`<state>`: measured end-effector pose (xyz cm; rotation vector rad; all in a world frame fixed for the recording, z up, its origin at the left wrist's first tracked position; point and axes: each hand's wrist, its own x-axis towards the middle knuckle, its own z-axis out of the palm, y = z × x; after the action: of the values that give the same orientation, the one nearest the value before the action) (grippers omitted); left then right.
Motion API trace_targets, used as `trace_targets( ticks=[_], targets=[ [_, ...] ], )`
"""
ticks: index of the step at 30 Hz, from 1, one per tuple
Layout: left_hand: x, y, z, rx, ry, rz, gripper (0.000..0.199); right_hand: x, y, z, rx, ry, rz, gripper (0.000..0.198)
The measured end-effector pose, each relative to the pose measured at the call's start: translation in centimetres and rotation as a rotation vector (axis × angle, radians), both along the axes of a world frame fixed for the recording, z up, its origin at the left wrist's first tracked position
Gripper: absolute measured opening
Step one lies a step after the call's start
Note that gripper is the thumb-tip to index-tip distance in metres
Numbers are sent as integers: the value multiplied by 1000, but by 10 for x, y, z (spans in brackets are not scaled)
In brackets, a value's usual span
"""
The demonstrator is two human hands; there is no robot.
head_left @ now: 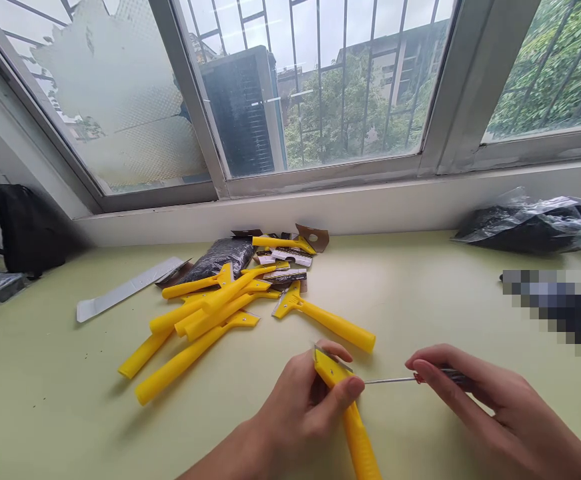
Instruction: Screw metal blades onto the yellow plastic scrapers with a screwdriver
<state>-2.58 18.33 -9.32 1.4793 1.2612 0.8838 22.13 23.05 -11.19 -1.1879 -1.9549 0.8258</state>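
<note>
My left hand (310,393) is closed around the head of a yellow scraper (359,440), whose metal blade edge faces up and away and whose handle runs down toward me. Between the thumb and fingers of my right hand (490,400) is a screwdriver (390,381), its thin metal shaft pointing left. The shaft's end reaches the scraper beside my left thumb; the exact contact is hidden. Just beyond my left hand lies another yellow scraper (337,325), apart from the rest. Several more yellow scrapers (220,307) are heaped to the left.
Behind the heap sit a black plastic-wrapped bundle (223,259) and small printed boxes (290,257). A white strip (125,290) lies left of them. A black bag (25,227) stands far left, a clear-wrapped dark package (530,223) at the back right. Windows (320,87) rise behind the table.
</note>
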Motion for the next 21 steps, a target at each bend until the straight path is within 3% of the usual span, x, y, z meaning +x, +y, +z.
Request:
trace_targets(
  ticks=[3, 8, 14, 21],
  targets=[
    [0, 0, 1, 4, -1, -6, 56, 1, -2, 0, 114, 59, -9, 26],
    [-1, 1, -1, 33, 12, -7, 55, 2, 0, -2, -26, -36, -3, 29],
    [-1, 0, -2, 15, 6, 39, 56, -1, 1, -1, 133, 101, 24, 26],
    [0, 2, 0, 5, -2, 41, 57, 0, 4, -4, 57, -2, -8, 35]
  ],
)
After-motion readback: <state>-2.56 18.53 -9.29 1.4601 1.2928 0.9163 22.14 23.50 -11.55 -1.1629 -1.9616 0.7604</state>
